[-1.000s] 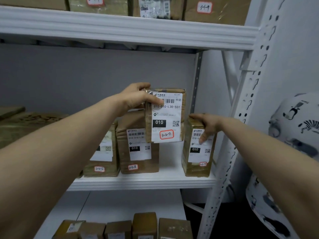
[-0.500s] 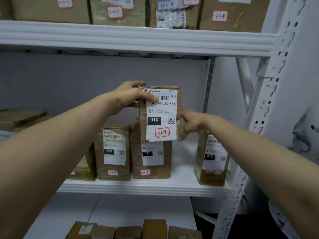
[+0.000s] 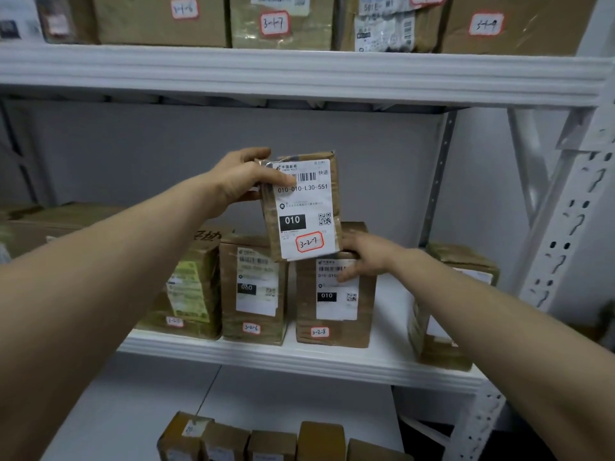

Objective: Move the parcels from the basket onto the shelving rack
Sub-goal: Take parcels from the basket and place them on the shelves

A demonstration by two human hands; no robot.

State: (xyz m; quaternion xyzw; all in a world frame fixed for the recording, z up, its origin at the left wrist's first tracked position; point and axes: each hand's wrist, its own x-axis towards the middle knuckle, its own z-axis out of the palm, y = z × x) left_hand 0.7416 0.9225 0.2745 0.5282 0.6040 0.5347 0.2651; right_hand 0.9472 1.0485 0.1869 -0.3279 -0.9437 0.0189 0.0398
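My left hand (image 3: 244, 179) grips the top left corner of a small brown parcel (image 3: 307, 224) with a white label marked 3-2-7, held upright in the air above the middle shelf (image 3: 299, 356) of the white rack. My right hand (image 3: 361, 256) lies on the top front of the parcel marked 3-2-8 (image 3: 334, 304), fingers spread over its label, thumb behind near the top edge. The held parcel's lower edge hangs just above the 3-2-8 parcel. No basket is in view.
Parcels 3-2-6 (image 3: 254, 294) and 3-2-5 (image 3: 189, 294) stand left of it, another parcel (image 3: 446, 304) at the shelf's right end with a gap between. Larger boxes fill the top shelf (image 3: 299, 73). Several small boxes (image 3: 266, 440) stand on the lower shelf. The rack's perforated post (image 3: 552, 261) rises on the right.
My right hand left the right-end parcel and moved left onto the 3-2-8 parcel. The view shifted left and upward; the held parcel stays up in my left hand.
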